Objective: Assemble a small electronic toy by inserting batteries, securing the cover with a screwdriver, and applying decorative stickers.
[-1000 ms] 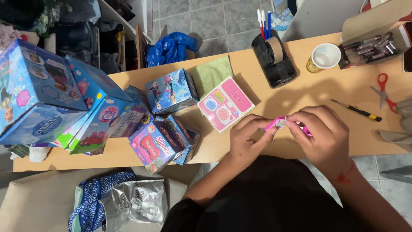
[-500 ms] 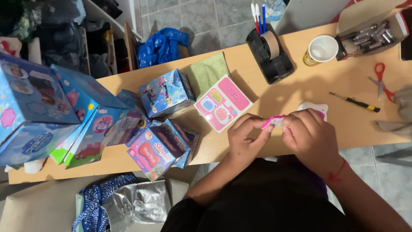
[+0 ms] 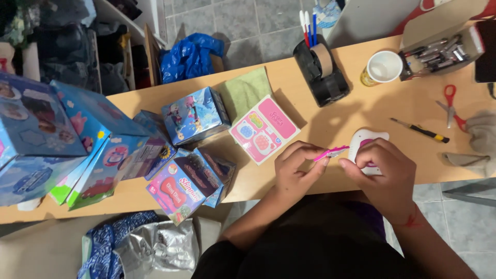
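So, fingers first: a thin pink strip (image 3: 331, 153) is pinched at its left end between the thumb and fingertips of the left hand (image 3: 294, 173), closed tight on it, just right of the frame's centre. The strip's long axis runs nearly level, tipped slightly up to the right, straight toward the right hand (image 3: 385, 173). That hand is curled shut over a small white toy piece (image 3: 361, 142) with a bit of purple showing, and its thumb tip is touching or almost touching the strip's right end; which one can't be told.

Most of the white piece is hidden under the right fingers, so its shape can't be made out, nor whether the strip is attached to it.

Further out, a pink-and-white sticker card (image 3: 264, 129) is lying flat on the wooden table (image 3: 330, 111), upper left of the hands. A small screwdriver (image 3: 419, 130) is seen to the upper right, nearer the right hand.
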